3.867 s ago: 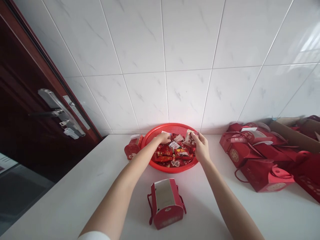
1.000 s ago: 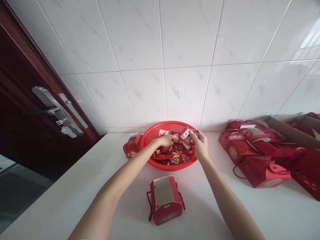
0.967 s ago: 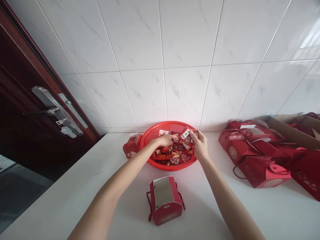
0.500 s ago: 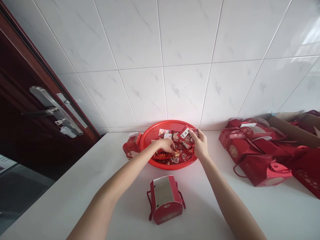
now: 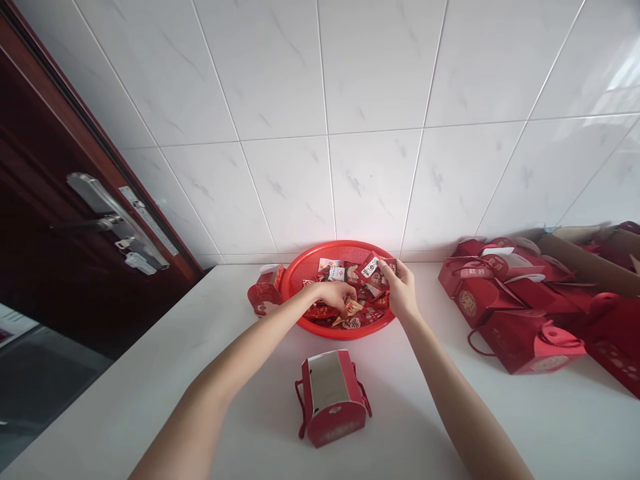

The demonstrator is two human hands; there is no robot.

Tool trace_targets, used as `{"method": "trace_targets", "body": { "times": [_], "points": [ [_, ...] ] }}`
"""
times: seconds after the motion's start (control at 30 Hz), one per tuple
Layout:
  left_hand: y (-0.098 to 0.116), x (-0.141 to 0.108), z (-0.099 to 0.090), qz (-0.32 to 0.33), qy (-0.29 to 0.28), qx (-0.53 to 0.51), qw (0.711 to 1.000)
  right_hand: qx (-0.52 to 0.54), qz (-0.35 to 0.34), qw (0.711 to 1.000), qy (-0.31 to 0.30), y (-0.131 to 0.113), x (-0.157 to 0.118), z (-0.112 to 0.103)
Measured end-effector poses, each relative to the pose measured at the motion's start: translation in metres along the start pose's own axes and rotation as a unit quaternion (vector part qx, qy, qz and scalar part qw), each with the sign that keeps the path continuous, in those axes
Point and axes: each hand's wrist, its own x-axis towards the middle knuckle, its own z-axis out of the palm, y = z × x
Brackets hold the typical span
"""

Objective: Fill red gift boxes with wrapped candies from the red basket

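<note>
A red plastic basket [image 5: 340,337] holds many small wrapped sweets [image 5: 373,313], mostly red, some white. My left hand [image 5: 336,295] reaches down into it, fingers closed on a cream-and-gold wrapped sweet [image 5: 353,307]. At the basket's right rim, my right hand [image 5: 401,288] pinches a red packet with a white label [image 5: 371,267]. Part of that packet is behind the thumb. Nearer to me stands a red gift box [image 5: 335,424], its top open and its pale inside bare, with a red cord handle hanging down each side.
Another red box [image 5: 265,293] stands left of the basket. To the right are several closed red gift boxes [image 5: 525,340], piled beside a brown cardboard carton [image 5: 590,260]. A tiled wall [image 5: 280,193] rises behind the white table [image 5: 200,373]. A dark red door [image 5: 60,267] is at left.
My left fingers have lifted slightly, and more of the cream-and-gold sweet shows between them. My right hand stays nearly in place with its packet. The view has shifted slightly.
</note>
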Motion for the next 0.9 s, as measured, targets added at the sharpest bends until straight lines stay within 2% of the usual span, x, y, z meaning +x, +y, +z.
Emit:
{"method": "trace_targets", "body": {
  "times": [0.1, 0.27, 0.37, 0.47, 0.6, 0.73, 0.9],
  "points": [
    [-0.003, -0.002, -0.002, 0.03, 0.046, -0.034, 0.998, 0.011, -0.002, 1.0, 0.001, 0.0, 0.001, 0.0],
    [-0.011, -0.001, -0.006, 0.06, 0.17, -0.077, 0.981, 0.017, -0.003, 1.0, 0.003, 0.0, 0.001, 0.0],
    [-0.016, 0.001, -0.009, 0.077, 0.259, -0.102, 0.957, 0.019, 0.001, 1.0, 0.003, 0.0, 0.001, 0.001],
    [-0.019, 0.002, -0.013, 0.084, 0.323, -0.137, 0.933, 0.017, -0.001, 1.0, 0.002, -0.001, 0.001, 0.001],
    [-0.017, -0.001, -0.017, 0.021, 0.388, -0.107, 0.915, 0.008, 0.002, 1.0, 0.0, -0.002, 0.0, 0.001],
    [-0.01, -0.009, -0.018, -0.067, 0.409, -0.003, 0.91, 0.017, 0.008, 1.0, 0.001, -0.002, 0.0, 0.001],
    [-0.009, -0.013, -0.018, -0.091, 0.426, 0.091, 0.896, 0.026, 0.006, 1.0, -0.004, -0.003, -0.001, 0.001]
  ]
}}
